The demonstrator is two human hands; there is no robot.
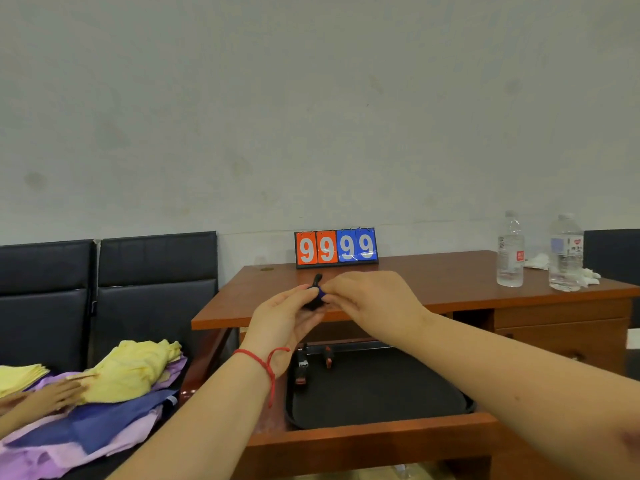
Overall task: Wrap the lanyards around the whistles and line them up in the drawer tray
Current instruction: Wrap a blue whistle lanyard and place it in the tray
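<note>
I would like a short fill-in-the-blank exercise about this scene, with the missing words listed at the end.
1. Both hands, left hand and right hand, hold one ____ above the desk.
2. The scoreboard shows the digit ____ four times.
3. The wrapped whistles already lie in the black ____.
4. Two water ____ stand on the desk.

Missing words: whistle; 9; tray; bottles

A dark whistle point(314, 299) with a blue part showing sits at the centre of the frame, pinched between the fingertips of both hands, its black lanyard end poking up above it. Below, in the lower middle of the frame, a black drawer tray point(381, 396) lies flat in the open drawer. Two wrapped whistles point(302, 370) point(328, 359) lie side by side near its upper left corner, dark with red-orange parts.
</note>
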